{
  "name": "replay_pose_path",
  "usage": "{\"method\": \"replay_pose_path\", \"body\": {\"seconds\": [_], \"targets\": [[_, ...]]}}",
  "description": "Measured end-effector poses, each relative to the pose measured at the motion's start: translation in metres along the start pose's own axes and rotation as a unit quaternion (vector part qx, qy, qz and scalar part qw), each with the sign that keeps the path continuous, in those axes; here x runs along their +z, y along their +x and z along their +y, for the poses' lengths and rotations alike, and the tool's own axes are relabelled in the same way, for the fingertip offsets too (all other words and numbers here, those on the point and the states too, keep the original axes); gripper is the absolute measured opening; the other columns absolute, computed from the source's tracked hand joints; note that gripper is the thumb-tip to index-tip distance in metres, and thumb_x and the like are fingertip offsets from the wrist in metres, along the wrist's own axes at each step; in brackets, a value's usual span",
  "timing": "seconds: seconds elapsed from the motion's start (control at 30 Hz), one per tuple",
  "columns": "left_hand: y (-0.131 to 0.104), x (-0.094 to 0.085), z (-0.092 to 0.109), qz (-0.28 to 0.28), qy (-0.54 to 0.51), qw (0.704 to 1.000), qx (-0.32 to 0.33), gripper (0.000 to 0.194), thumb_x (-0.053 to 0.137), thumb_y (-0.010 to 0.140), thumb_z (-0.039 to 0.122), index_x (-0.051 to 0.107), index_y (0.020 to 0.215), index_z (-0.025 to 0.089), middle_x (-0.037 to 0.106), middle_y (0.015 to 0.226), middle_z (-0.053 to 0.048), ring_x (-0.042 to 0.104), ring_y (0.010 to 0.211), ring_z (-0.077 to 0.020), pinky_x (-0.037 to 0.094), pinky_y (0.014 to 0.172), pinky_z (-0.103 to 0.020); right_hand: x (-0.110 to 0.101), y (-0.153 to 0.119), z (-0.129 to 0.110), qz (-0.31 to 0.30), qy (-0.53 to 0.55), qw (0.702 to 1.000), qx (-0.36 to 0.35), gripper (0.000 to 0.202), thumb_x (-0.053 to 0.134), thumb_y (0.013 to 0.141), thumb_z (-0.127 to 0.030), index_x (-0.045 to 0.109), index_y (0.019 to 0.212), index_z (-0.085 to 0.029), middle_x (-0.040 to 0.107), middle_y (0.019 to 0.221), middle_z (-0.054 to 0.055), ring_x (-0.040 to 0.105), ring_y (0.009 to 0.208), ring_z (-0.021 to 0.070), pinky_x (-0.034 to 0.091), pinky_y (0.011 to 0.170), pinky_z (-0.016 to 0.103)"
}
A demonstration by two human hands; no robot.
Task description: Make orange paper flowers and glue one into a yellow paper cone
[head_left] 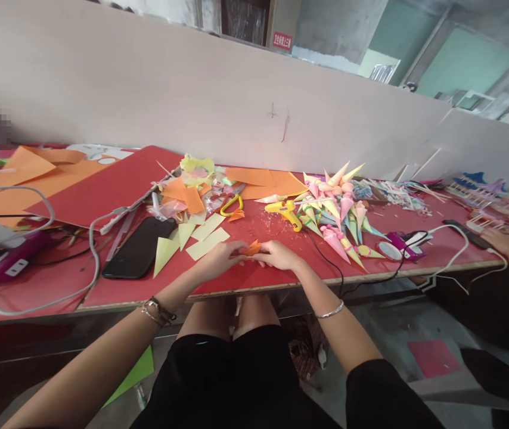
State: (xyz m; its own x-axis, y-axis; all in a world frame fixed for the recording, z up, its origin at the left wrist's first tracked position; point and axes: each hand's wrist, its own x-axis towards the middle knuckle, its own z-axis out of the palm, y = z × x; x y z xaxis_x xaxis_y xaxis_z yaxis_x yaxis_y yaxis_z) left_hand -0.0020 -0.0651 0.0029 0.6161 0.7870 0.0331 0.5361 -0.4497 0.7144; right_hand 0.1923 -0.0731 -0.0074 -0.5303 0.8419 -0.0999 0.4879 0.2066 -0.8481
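A small folded piece of orange paper (pixel 253 248) is pinched between my two hands, just above the front edge of the red table (pixel 254 221). My left hand (pixel 223 260) grips it from the left with closed fingers. From the other side, the fingers of my right hand (pixel 279 256) close on it too. Its exact shape is partly covered by my fingertips. Pale yellow paper pieces (pixel 208 243) lie left of my hands. Behind them rest yellow-handled scissors (pixel 231 205) beside another small orange piece (pixel 237 215). A yellow glue gun (pixel 285 210) lies beyond my right hand.
Many pastel paper cones (pixel 332 208) are heaped at the right. A black phone (pixel 139 249) lies left, near a red board (pixel 106 185) and orange sheets (pixel 257 177). Cables cross both sides. A co-worker's hand (pixel 500 239) is at the far right; a low partition (pixel 236 107) stands behind.
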Motion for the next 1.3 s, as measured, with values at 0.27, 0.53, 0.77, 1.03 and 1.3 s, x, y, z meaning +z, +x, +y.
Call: {"method": "replay_pose_path", "body": {"seconds": [0.27,0.53,0.77,1.03,1.3], "targets": [[0.014,-0.012,0.001,-0.109,-0.018,0.992,-0.063,0.032,0.045,0.074,0.045,0.057,0.065,0.016,0.056,0.052,0.001,0.053,0.047,-0.0126,0.039,0.048,-0.022,0.000,0.002,-0.006,0.047,-0.075,0.995,-0.041,0.021,0.049,0.082,-0.029,0.061,0.085,-0.012,0.053,0.058,-0.003,0.048,0.054,0.0094,0.033,0.052,0.019],[0.018,-0.021,0.011,-0.088,0.066,0.993,-0.046,0.036,0.038,0.074,0.044,0.055,0.056,0.018,0.048,0.053,0.001,0.043,0.051,-0.0127,0.031,0.050,-0.023,0.003,0.004,-0.007,0.082,-0.104,0.990,-0.047,0.018,0.055,0.078,-0.027,0.062,0.087,-0.013,0.060,0.068,0.000,0.051,0.060,0.0109,0.033,0.055,0.020],[0.019,-0.022,0.012,-0.125,0.033,0.989,-0.074,0.033,0.036,0.074,0.041,0.056,0.064,0.017,0.049,0.058,0.001,0.043,0.056,-0.0123,0.033,0.052,-0.022,0.001,-0.001,-0.016,0.099,-0.162,0.981,-0.047,0.028,0.051,0.082,-0.031,0.060,0.062,-0.013,0.055,0.054,0.000,0.047,0.051,0.0101,0.030,0.052,0.020],[0.017,-0.027,0.012,-0.105,0.122,0.987,0.019,0.041,0.038,0.079,0.048,0.064,0.084,0.017,0.057,0.062,0.000,0.047,0.056,-0.0125,0.032,0.052,-0.021,-0.010,0.001,-0.022,0.049,-0.124,0.988,-0.074,0.038,0.046,0.084,-0.032,0.060,0.055,-0.013,0.056,0.052,0.000,0.048,0.048,0.0078,0.034,0.055,0.019],[0.017,-0.037,0.029,-0.113,0.198,0.973,0.038,0.039,0.032,0.084,0.038,0.062,0.080,0.015,0.061,0.062,-0.003,0.052,0.056,-0.0128,0.035,0.054,-0.021,-0.026,0.001,-0.033,-0.041,-0.036,0.997,-0.060,0.022,0.047,0.083,-0.024,0.063,0.086,-0.011,0.056,0.057,-0.003,0.041,0.047,0.0061,0.032,0.052,0.019]]}}
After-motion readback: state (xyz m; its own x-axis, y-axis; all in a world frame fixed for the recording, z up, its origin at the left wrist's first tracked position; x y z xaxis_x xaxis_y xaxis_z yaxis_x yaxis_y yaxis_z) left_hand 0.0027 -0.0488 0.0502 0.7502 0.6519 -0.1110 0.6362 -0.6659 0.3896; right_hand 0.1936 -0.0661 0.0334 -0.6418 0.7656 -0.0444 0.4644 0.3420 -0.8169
